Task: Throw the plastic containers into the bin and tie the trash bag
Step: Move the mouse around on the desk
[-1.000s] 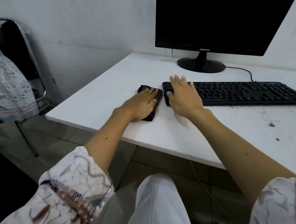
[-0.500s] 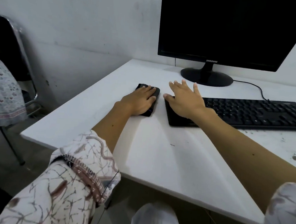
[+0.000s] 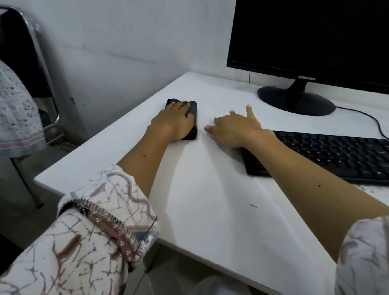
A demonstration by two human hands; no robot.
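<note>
No plastic containers, bin or trash bag are seen — direction from either hand cannot be judged. Left hand (image 3: 175, 120) is laid over a black object (image 3: 192, 109); right hand (image 3: 237, 129) rests loosely spread, empty.

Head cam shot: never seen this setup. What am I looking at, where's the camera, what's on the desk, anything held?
There is no robot here: a person wears one wide-angle camera on the head, looking forward and down at their own arms. The left hand lies on a small black object, probably a phone, fingers draped over it. The right hand rests at the left end of a black keyboard, fingers spread, holding nothing. Both sit on a white desk, with a dark monitor behind. A chair with patterned cloth stands to the left. No plastic containers, bin or trash bag are in view.
</note>
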